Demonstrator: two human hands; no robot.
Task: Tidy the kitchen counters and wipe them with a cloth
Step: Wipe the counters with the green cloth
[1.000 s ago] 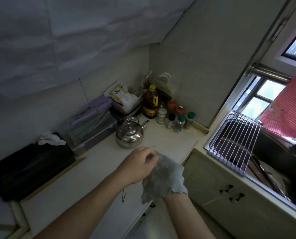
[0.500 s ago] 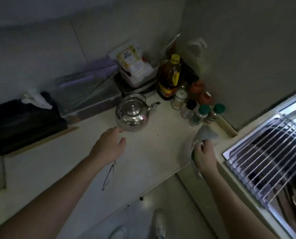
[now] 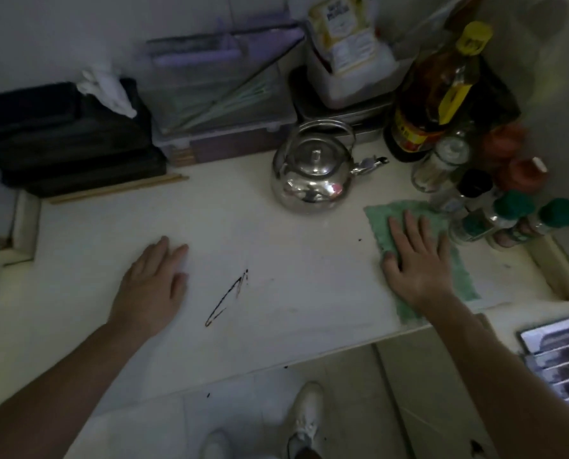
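Observation:
A green cloth lies spread flat on the pale counter, right of the middle. My right hand presses down on it, palm flat and fingers spread. My left hand rests flat on the bare counter further left, holding nothing. Between the hands a thin dark streak marks the surface, and a small dark speck sits near the cloth.
A steel kettle stands just behind the cloth. Spice jars and an oil bottle crowd the back right corner. A clear box, a black case and chopsticks line the back. A sink rack lies at right.
The cloth, bunched in my right hand at the counter's right edge before, now lies spread flat under my open palm. My left hand has settled flat on the counter. The view has dropped lower.

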